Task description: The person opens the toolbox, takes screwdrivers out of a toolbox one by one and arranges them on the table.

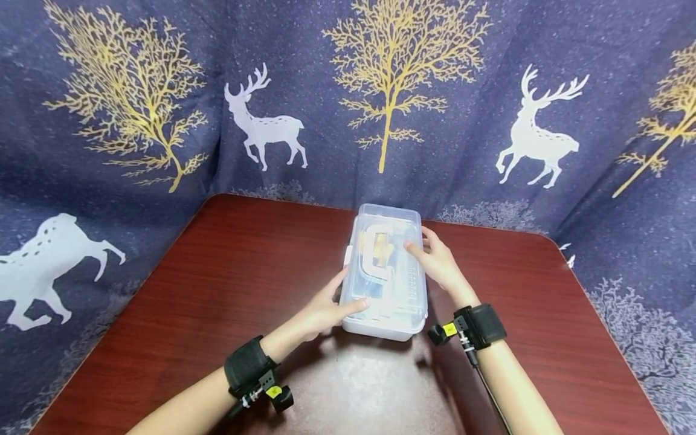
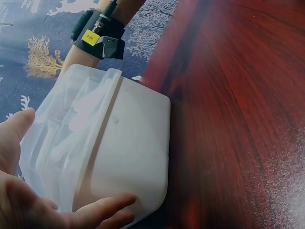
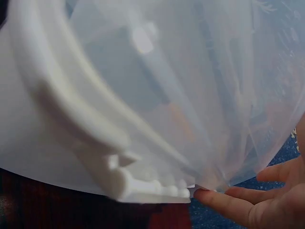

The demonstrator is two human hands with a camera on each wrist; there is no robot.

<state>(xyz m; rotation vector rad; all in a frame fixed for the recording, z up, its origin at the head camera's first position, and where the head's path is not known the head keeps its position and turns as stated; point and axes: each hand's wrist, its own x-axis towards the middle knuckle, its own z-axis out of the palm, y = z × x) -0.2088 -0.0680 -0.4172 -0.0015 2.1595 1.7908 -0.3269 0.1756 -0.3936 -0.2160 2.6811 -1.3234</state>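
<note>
A plastic storage box (image 1: 399, 284) with a clear lid and a white base lies lengthwise before me near the back of the table. Its lid carries a pale handle (image 1: 368, 251); blurry contents show through the plastic. My left hand (image 1: 325, 311) holds the near left side, thumb over the lid, fingers along the white base (image 2: 133, 133). My right hand (image 1: 441, 264) holds the far right side, thumb on the lid and fingers around the edge. In the right wrist view, its fingertips (image 3: 205, 195) touch the box's edge beside a white hinge-like part (image 3: 147, 188).
A dark red wooden table (image 1: 261, 260) lies beneath the box. Behind it hangs a blue cloth (image 1: 326, 121) printed with deer and golden trees. Each wrist wears a black strap (image 1: 250, 365) with a small camera; a cable runs along the right forearm.
</note>
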